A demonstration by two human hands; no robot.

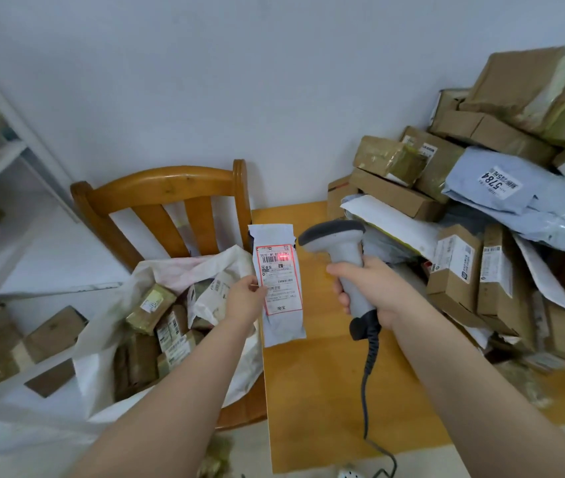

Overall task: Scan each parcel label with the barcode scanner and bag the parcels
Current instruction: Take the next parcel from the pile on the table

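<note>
- The slim grey parcel point(282, 326) was held upright over the table's left edge, between the chair and the scanner, with its label point(279, 281) facing the camera.
- The left hand point(245, 300) pinched the parcel's left edge, thumb on the label side; the other fingers were hidden behind it.
- A red scan patch point(283, 258) lay on the barcode at the label's top, so this scan looked to be in progress.
- The right hand point(369, 288) was curled round the handle of the barcode scanner point(334, 238), whose head pointed at the label.
- The scanner's coiled cable point(367, 370) ran down across the table point(325, 408).
- The white sack point(170, 265) on the wooden chair point(157, 189) held several boxes, probably ones already scanned and bagged.
- A large pile of parcels point(463, 267) covered the table's right side, so most of the job seemed left; this 1 parcel was not yet bagged.
</note>
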